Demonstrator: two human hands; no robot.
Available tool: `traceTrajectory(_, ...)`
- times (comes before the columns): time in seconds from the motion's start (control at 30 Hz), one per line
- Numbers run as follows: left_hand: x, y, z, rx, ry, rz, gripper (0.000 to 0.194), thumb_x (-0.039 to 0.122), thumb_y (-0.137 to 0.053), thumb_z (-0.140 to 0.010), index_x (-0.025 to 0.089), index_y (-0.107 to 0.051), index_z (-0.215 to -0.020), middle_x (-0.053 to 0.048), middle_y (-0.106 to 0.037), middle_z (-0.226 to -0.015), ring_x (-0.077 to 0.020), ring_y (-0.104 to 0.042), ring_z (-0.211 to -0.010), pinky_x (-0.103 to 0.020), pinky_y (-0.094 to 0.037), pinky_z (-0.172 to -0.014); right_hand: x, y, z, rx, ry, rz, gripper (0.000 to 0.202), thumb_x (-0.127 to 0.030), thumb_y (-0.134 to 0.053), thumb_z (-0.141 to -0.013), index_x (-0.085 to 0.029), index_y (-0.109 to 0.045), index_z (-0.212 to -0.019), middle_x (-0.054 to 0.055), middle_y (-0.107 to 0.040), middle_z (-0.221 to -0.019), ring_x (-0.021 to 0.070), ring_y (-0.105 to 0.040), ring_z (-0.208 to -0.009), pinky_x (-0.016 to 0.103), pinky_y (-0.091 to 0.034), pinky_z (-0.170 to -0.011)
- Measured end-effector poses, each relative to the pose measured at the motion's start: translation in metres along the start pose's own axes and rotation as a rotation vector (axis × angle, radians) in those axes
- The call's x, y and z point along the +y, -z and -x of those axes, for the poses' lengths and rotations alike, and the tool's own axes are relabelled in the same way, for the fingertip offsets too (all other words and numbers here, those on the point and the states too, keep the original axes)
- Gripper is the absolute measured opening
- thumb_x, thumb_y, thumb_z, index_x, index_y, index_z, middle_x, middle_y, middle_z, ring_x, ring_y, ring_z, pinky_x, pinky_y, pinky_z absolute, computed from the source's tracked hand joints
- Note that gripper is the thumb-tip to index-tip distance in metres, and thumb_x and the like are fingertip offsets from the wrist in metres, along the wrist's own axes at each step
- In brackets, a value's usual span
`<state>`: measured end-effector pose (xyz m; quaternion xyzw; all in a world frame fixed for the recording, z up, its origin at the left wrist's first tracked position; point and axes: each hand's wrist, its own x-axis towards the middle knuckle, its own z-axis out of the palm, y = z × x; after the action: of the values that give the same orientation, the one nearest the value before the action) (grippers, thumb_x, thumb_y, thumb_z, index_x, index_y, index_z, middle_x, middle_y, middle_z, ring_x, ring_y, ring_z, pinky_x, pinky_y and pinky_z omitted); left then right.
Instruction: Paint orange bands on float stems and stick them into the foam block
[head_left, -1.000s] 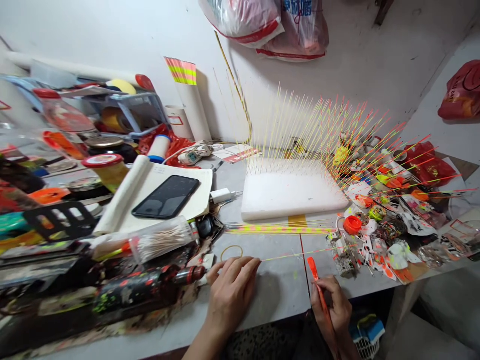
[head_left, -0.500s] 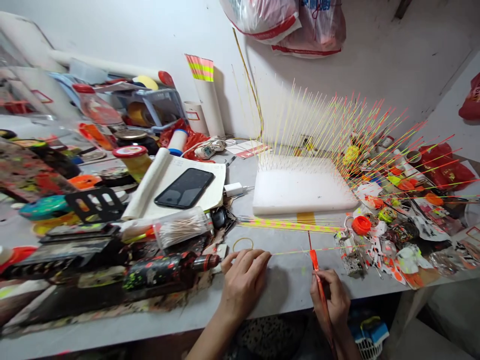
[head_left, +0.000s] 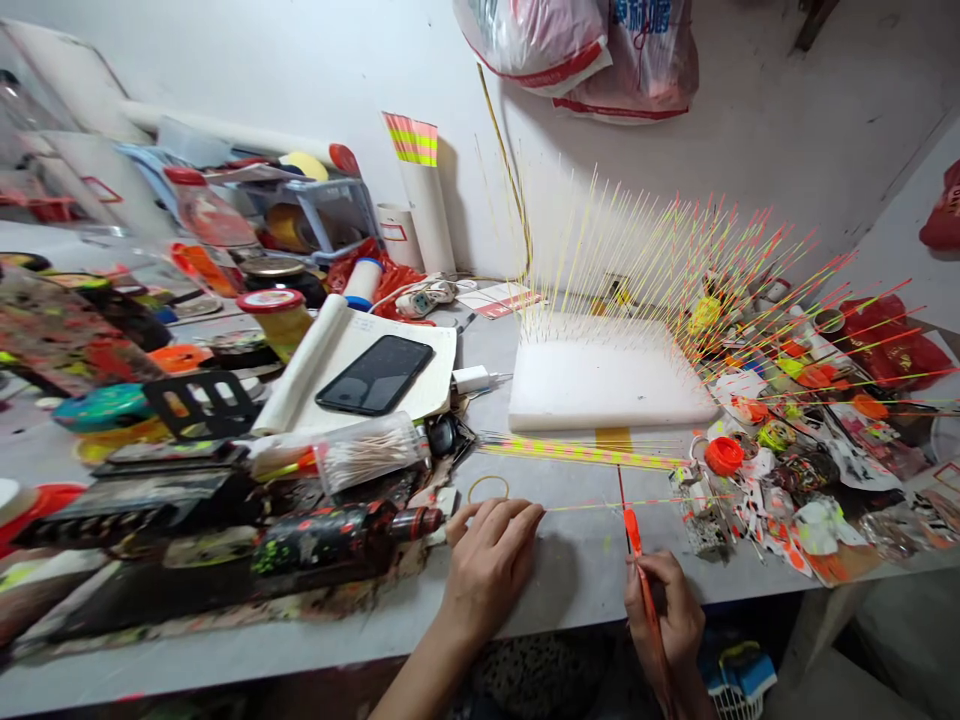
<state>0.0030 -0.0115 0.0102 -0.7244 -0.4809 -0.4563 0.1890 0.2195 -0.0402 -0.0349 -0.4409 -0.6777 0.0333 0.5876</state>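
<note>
Left hand [head_left: 491,570]: palm down low over the grey tabletop [head_left: 577,580], fingers bent and bunched, the tips drawn together at the near end of a thin striped stick [head_left: 585,507]. Your thumb is mostly tucked out of sight, so its exact grip can't be told. Stick runs rightward from your fingertips, nearly level, past the brush head and over towards a speckled block [head_left: 697,515] at the edge of the paint-stained clutter [head_left: 780,510]; whether it rests on that block, can't tell. Right hand [head_left: 667,615]: half curled, thumb and fingers closed round an orange brush [head_left: 633,532], held pen-fashion, head pointing up and away from you. Brush head sits right by the stick, about midway along its visible length; contact between them too fine to make out. Beyond your hands, a bundle of striped sticks [head_left: 585,452] lies along the front of a white foam block [head_left: 607,385], which bristles with upright and leaning coloured sticks [head_left: 637,250]. Yellow rubber band [head_left: 488,488] just past your left knuckles; dark paint-spotted bottle [head_left: 330,540] to their left, its reddish neck near your outer finger.
</note>
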Motion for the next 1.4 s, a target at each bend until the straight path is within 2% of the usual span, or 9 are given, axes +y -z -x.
traceTrajectory(0.1,0.000,0.000,0.001,-0.004,0.006,-0.001,0.014,0.012,-0.053,-0.095,0.022,-0.061,-0.096,0.002,-0.072,-0.082,-0.0131,-0.066,-0.076,-0.033,-0.037,-0.085,-0.009,-0.004,-0.004,-0.020,0.061,-0.063,0.017,-0.009,-0.056,-0.093,-0.022,-0.061,-0.102,0.001,-0.069,-0.082,0.0127,-0.068,-0.073,0.022,-0.057,-0.067)
traceTrajectory(0.3,0.001,-0.001,0.003,-0.007,0.027,0.002,0.014,0.013,-0.051,-0.097,0.022,-0.062,-0.097,0.002,-0.072,-0.083,-0.0129,-0.066,-0.077,-0.034,-0.036,-0.087,-0.023,-0.015,-0.014,-0.035,0.095,-0.056,0.015,-0.009,-0.056,-0.093,-0.021,-0.059,-0.102,0.000,-0.067,-0.079,0.0111,-0.066,-0.067,0.018,-0.054,-0.059)
traceTrajectory(0.63,0.003,-0.001,0.003,-0.006,0.041,0.032,0.015,0.011,-0.051,-0.095,0.022,-0.062,-0.096,0.003,-0.072,-0.084,-0.0124,-0.065,-0.077,-0.034,-0.036,-0.087,-0.020,-0.019,-0.015,-0.040,0.085,0.035,0.007,-0.016,-0.056,-0.096,-0.020,-0.061,-0.097,-0.002,-0.064,-0.074,0.0094,-0.064,-0.062,0.016,-0.054,-0.061)
traceTrajectory(0.93,0.002,-0.002,0.004,-0.002,0.042,0.031,0.017,0.010,-0.051,-0.093,0.023,-0.062,-0.096,0.002,-0.072,-0.084,-0.0124,-0.065,-0.077,-0.033,-0.035,-0.085,-0.012,-0.013,-0.004,-0.064,0.064,0.015,0.008,-0.015,-0.057,-0.095,-0.021,-0.060,-0.100,0.000,-0.068,-0.081,0.0107,-0.068,-0.069,0.017,-0.055,-0.063)
traceTrajectory(1.07,0.002,-0.002,0.005,0.001,0.048,0.034,0.016,0.010,-0.051,-0.094,0.023,-0.062,-0.096,0.002,-0.072,-0.084,-0.0123,-0.065,-0.077,-0.034,-0.035,-0.086,-0.018,-0.016,0.001,-0.077,0.025,-0.070,0.012,-0.013,-0.056,-0.095,-0.022,-0.060,-0.101,0.001,-0.068,-0.083,0.0118,-0.068,-0.072,0.020,-0.056,-0.066)
traceTrajectory(1.17,0.002,-0.002,0.006,-0.002,0.048,0.032,0.016,0.010,-0.051,-0.094,0.022,-0.062,-0.096,0.002,-0.072,-0.084,-0.0125,-0.065,-0.077,-0.033,-0.035,-0.086,-0.026,-0.022,-0.001,-0.093,0.056,-0.104,0.013,-0.012,-0.056,-0.094,-0.022,-0.060,-0.101,0.000,-0.068,-0.082,0.0118,-0.068,-0.071,0.020,-0.057,-0.065)
traceTrajectory(1.4,0.004,-0.002,0.006,-0.012,0.071,0.044,0.016,0.010,-0.052,-0.093,0.022,-0.062,-0.095,0.002,-0.072,-0.084,-0.0117,-0.065,-0.077,-0.032,-0.036,-0.086,-0.035,-0.030,-0.010,-0.090,0.071,-0.068,0.010,-0.015,-0.054,-0.096,-0.022,-0.060,-0.100,0.000,-0.069,-0.081,0.0113,-0.069,-0.070,0.018,-0.056,-0.062)
